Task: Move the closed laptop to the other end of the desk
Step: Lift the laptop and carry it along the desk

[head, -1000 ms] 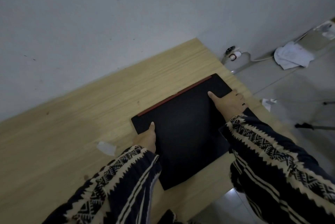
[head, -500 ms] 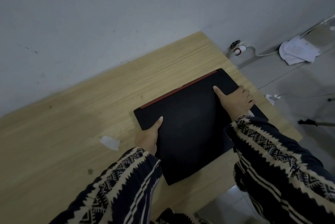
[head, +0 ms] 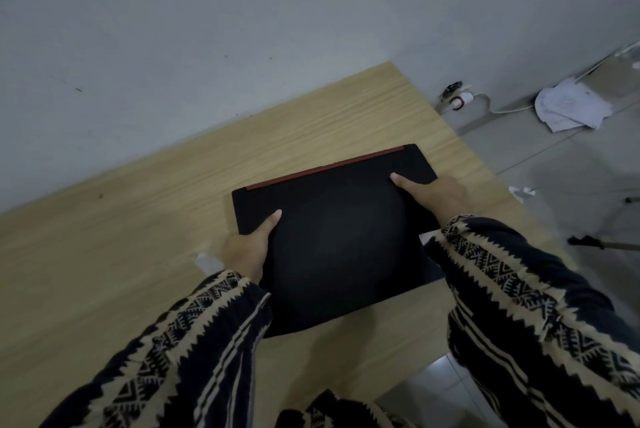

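A closed black laptop with a red strip along its far edge is near the right end of the light wooden desk. My left hand grips its left edge, thumb on the lid. My right hand holds the right edge, thumb on the lid too. The fingers under the edges are hidden. I cannot tell whether the laptop rests on the desk or is raised slightly above it.
A small white scrap of paper lies on the desk just left of my left hand. A grey wall runs behind the desk. On the floor to the right are crumpled papers, a cable with a plug and a dark stand leg.
The laptop, held in both hands, has shifted left relative to the paper scrap, which is now partly hidden behind my left hand.
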A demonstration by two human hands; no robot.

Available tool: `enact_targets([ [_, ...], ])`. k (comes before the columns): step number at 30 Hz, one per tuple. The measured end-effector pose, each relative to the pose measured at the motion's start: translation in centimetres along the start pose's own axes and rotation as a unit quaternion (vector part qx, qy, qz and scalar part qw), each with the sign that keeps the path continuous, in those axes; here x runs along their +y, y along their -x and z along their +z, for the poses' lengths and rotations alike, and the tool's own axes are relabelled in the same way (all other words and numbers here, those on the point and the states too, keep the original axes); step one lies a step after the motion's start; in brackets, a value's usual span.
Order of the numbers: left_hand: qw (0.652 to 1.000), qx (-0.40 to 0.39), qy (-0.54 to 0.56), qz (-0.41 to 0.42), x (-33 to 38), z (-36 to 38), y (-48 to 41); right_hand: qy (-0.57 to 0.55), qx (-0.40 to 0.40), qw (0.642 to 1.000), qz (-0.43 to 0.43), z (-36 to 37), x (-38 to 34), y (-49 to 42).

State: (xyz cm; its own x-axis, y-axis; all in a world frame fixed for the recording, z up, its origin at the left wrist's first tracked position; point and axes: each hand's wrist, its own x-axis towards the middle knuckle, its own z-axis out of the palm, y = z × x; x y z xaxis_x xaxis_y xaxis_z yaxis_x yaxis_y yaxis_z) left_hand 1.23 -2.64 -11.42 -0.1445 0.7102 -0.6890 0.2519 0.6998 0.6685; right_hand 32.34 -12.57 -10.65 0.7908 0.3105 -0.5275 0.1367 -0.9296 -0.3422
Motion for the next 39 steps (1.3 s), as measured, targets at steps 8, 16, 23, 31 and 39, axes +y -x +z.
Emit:
enact_targets([
  [8, 0.995, 0.046, -0.035, 0.079, 1.7, -7.6, -2.1, -0.038, -0.035, 0.994, -0.092, 3.6, -2.8, 3.6],
  [16, 0.986, 0.069, -0.052, 0.141, 1.3, -16.9, -4.1, -0.111, -0.016, 0.971, -0.210, 8.9, -7.0, 8.5],
  [23, 0.998, -0.021, 0.043, 0.049, -1.1, -27.8, -6.2, -0.120, -0.206, 0.943, -0.232, 12.7, -10.5, 14.2],
  [31, 0.996, 0.044, 0.074, 0.036, -2.7, -38.8, -8.3, -0.133, -0.259, 0.934, -0.207, 20.4, -15.2, 22.7],
  [39, 0.991, -0.109, 0.023, -0.073, -2.6, -48.3, -9.4, -0.161, -0.257, 0.943, -0.139, 25.2, -19.5, 26.6],
])
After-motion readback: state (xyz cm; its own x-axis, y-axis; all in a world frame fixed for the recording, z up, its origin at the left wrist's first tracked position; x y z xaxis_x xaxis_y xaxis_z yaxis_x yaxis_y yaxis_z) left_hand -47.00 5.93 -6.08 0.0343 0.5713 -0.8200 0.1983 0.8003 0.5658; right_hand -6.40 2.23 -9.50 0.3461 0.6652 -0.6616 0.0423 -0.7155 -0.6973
